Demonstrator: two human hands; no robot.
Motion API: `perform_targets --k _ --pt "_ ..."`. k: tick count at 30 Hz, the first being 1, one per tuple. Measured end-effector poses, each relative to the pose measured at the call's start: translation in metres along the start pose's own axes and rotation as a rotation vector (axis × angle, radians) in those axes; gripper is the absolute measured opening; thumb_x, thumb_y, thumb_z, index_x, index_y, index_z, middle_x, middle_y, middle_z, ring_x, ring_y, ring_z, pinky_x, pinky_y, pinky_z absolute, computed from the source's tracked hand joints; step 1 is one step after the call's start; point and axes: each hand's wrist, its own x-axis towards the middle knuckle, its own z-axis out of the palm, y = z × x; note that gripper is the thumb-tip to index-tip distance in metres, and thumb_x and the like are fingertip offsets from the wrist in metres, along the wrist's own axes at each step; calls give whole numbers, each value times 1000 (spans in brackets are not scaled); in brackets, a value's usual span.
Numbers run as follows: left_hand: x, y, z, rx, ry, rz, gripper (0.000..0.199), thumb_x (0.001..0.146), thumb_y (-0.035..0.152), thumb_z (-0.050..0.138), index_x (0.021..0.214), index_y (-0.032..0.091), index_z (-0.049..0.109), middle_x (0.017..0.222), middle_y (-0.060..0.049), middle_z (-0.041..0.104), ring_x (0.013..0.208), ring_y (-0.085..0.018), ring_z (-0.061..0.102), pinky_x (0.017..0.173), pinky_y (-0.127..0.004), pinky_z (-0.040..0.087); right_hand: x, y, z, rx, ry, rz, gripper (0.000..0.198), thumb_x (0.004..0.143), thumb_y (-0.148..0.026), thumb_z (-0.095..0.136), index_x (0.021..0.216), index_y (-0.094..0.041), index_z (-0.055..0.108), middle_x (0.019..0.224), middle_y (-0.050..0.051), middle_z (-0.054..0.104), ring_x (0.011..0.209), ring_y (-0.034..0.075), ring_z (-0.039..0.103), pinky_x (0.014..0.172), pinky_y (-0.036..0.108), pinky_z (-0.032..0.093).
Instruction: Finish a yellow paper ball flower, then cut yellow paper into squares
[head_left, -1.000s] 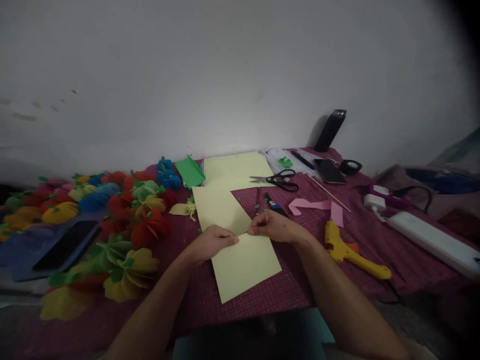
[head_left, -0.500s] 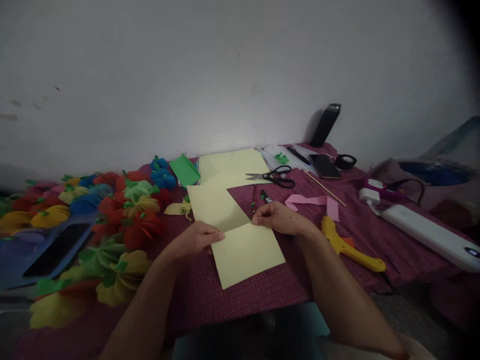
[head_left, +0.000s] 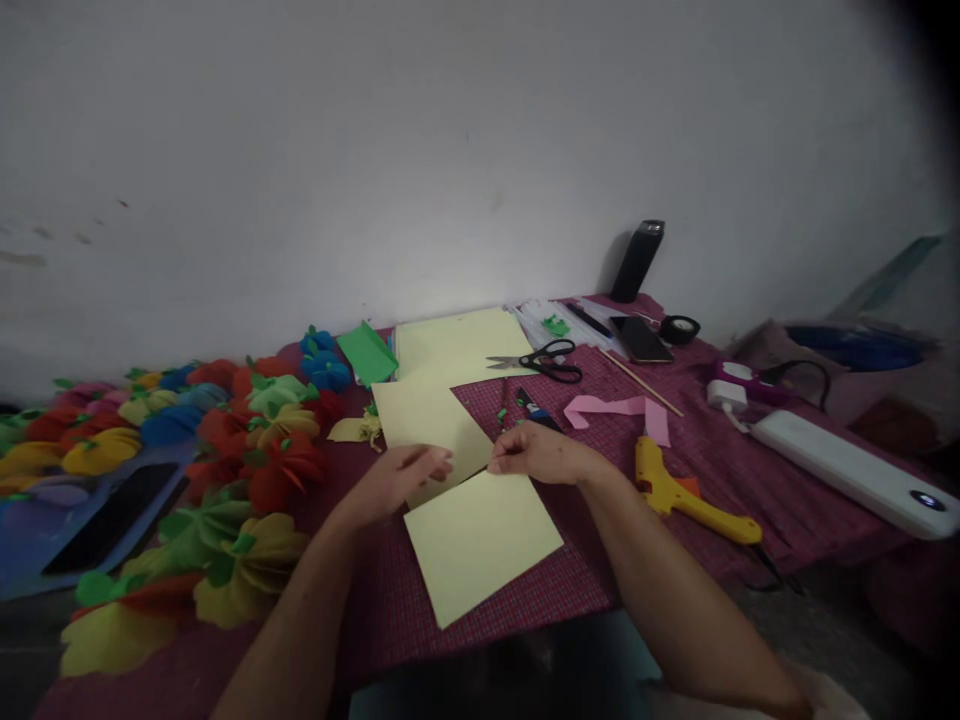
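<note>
A pale yellow sheet of paper (head_left: 484,545) lies tilted near the table's front edge. My right hand (head_left: 544,453) pinches its upper edge between thumb and fingers. My left hand (head_left: 405,478) is just off the sheet's upper left corner, fingers slightly bent and apart, holding nothing. Partly under my left hand, a second yellow sheet (head_left: 427,415) reaches back toward a stack of yellow paper (head_left: 457,345). Black-handled scissors (head_left: 544,362) rest at the stack's right side. Close behind my right hand is a dark cutter (head_left: 536,408), partly hidden.
Colourful paper flowers (head_left: 281,430) crowd the left side, beside a dark phone (head_left: 112,515). To the right are a pink paper strip (head_left: 611,406), a yellow glue gun (head_left: 675,495), a wooden stick (head_left: 641,382), another phone (head_left: 641,338), a black bottle (head_left: 637,262) and a white power strip (head_left: 847,470).
My left hand has let go of the front sheet and lifted off its corner. The sheet has shifted down and slightly left, with my right hand still on its upper edge.
</note>
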Motion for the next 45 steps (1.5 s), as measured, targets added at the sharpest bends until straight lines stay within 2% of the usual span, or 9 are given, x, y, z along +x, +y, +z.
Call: perform_targets --k 4,7,9,17,21,24,30,36,45 --pt "2 -4 20 118 -230 -42 41 77 49 49 64 12 61 53 2 52 48 -10 42 44 -20 27 10 7 18 -45 -30 -33 25 70 -35 58 68 -11 63 52 -5 43 49 7 34 46 20 25" --pt "2 -11 21 123 -255 -46 40 76 47 50 54 14 54 45 5 39 42 -7 31 42 -21 19 12 11 21 -44 -32 -35 25 70 -35 58 69 -11 64 53 -5 45 50 7 34 46 20 26" --pt "2 -13 19 113 -242 -50 39 76 47 51 53 14 52 45 5 37 42 -7 29 42 -21 18 11 10 20 -39 -28 -16 25 70 -35 58 69 -11 64 53 -4 46 50 7 35 46 20 26" --pt "-2 -11 9 -8 -253 -119 36 74 46 55 65 12 61 52 2 53 46 -9 43 43 -19 28 3 5 1 76 53 29 23 66 -34 61 64 -12 63 55 -2 53 51 9 44 52 21 34" --pt "-5 -9 -3 -69 -172 -150 36 72 47 57 70 12 64 58 -1 59 48 -10 49 44 -19 33 0 2 -7 150 163 30 28 69 -41 60 67 -13 64 62 1 60 58 11 51 61 23 39" --pt "-6 -8 -10 -137 -124 -182 37 71 48 58 73 11 65 60 -2 62 48 -11 52 45 -20 35 -1 -1 -3 150 93 32 39 73 -51 54 73 -14 65 68 2 61 63 12 52 63 23 39" --pt "-4 -8 -12 -206 -62 -207 39 67 49 62 75 11 65 62 -3 65 49 -13 55 46 -22 38 0 -2 15 117 -96 83 43 70 -54 57 61 -11 60 52 -4 47 48 7 38 48 21 28" --pt "-3 -8 -10 -247 -52 -215 38 66 48 63 75 11 65 62 -4 65 49 -13 55 47 -23 38 1 1 15 186 -86 78 35 68 -46 62 64 -11 63 54 -3 51 50 8 39 51 21 30" --pt "-4 -8 -10 -237 -66 -213 39 66 49 62 76 11 65 63 -4 65 50 -14 56 47 -22 38 3 7 15 175 -90 72 31 66 -41 65 66 -10 66 54 -3 52 49 7 40 50 20 31"
